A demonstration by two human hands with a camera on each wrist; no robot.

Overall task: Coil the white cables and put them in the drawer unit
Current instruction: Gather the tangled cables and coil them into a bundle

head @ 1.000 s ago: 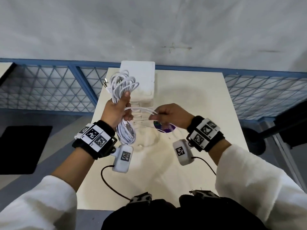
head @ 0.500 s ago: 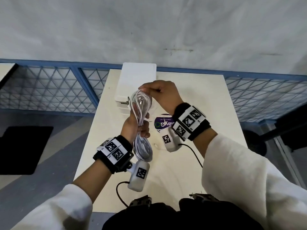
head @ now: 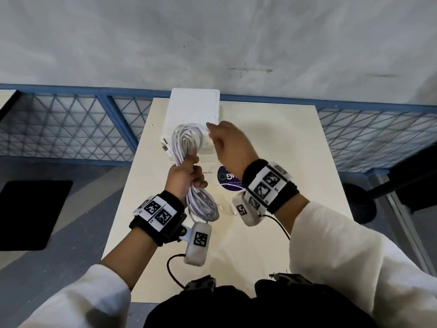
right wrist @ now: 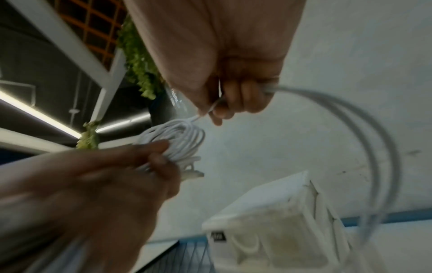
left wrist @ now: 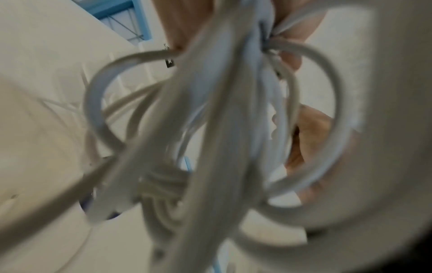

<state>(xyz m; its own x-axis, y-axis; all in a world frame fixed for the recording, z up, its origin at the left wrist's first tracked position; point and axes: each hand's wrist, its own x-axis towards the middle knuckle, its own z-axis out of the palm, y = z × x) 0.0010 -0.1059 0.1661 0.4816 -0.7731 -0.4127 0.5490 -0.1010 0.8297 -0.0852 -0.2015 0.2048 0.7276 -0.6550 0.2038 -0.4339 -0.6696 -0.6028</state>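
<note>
My left hand (head: 186, 175) is in the middle of the head picture. Its fingers are curled tight around a bunch of white cables (head: 188, 143). My left arm comes up from the lower left of the frame, with the wrist bent a little toward the middle. The loops stick out above my fist and hang down below it too, almost to the camera box on my wrist.

My right hand (head: 227, 144) is just to the right of the top loops, a bit higher in the frame than my left hand. Its back faces up at me. My right arm comes in from the lower right and bends at the wrist. In the right wrist picture, my fingers (right wrist: 243, 97) pinch a loose strand of the cables, and that strand swings out in a big curve to the right side of the frame. So both hands hold the cables, close together but not touching.

The white drawer unit (head: 194, 107) sits at the top middle, at the far edge of the table (head: 283, 143), behind the cables. A purple round sticker (head: 228, 179) shows on the table between my two wrists.

In the left wrist picture, the cables (left wrist: 210, 129) fill the frame, all blurry.
</note>
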